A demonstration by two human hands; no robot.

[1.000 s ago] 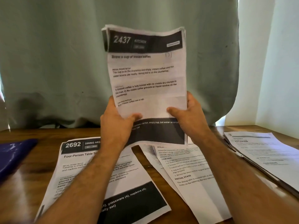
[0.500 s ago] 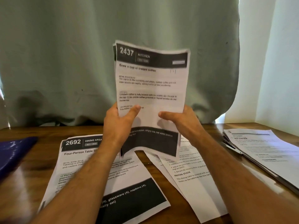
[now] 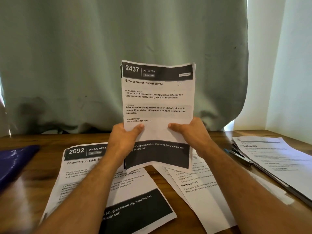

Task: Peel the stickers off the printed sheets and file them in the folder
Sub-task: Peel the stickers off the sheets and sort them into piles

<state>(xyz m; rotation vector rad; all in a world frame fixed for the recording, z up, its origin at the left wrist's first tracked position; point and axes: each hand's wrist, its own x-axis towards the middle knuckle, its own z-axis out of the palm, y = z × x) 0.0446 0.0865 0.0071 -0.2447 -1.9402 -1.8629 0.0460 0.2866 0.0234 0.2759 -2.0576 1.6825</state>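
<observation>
Pinching a thin, curling printed sheet stack [image 3: 157, 102] upright, both hands [image 3: 124, 141] [image 3: 194, 132] grip its lower edges.

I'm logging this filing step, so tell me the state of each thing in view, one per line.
2437 sheets: held upright above the table, both hands.
Left hand: grips their left edge.
Right hand: grips their right edge.
2692 sheet: flat on the table.
Blue folder: lying at far left.
Paper stack: lying at right.

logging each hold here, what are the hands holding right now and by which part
Both hands hold the printed sheets upright above the table: left hand on the lower left edge, right hand on the lower right edge, thumbs in front.
</observation>
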